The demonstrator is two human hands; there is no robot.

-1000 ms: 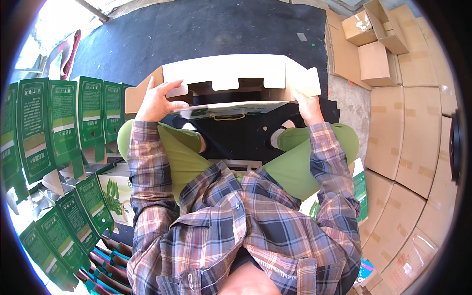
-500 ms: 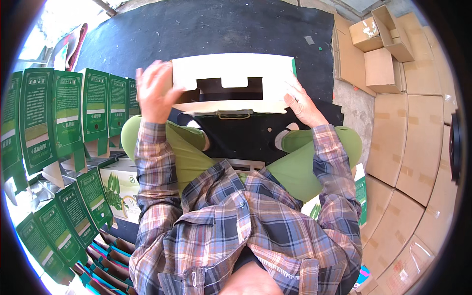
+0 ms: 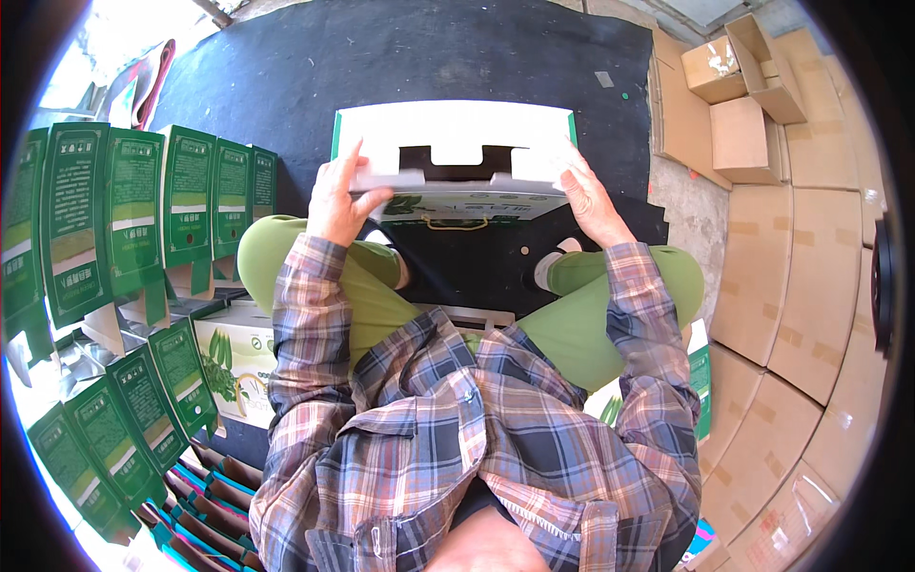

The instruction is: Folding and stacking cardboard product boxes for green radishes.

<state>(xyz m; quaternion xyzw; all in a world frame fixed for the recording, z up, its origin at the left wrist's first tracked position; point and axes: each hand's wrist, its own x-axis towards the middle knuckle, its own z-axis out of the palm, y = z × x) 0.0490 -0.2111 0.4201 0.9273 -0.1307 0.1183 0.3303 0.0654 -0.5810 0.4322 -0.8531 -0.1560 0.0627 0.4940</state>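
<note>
A gift carton [image 3: 410, 124] with a white inner face and green printed sides stands in front of me, between my knees. Cut-outs in its top flaps leave dark gaps. A cord handle [image 3: 456, 226] hangs on its near side. My left hand [image 3: 335, 202] holds the carton's left end, thumb along the near flap and fingers at the corner. At the opposite end, my right hand [image 3: 593, 205] grips the right corner, fingers bent over the edge. The fingertips at both ends are partly hidden by the carton.
Rows of green printed cartons [image 3: 133, 200] stand at my left, above folded dividers [image 3: 214, 496]. A white carton with vegetable pictures [image 3: 233, 362] is by my left elbow. Brown cardboard boxes [image 3: 748, 267] line the right, with smaller open ones [image 3: 748, 133] behind. A black mat [image 3: 429, 48] covers the floor.
My left hand has moved right and in onto the carton's left end. The near flap has folded down, and the printed near side now shows. My right hand stays at its corner.
</note>
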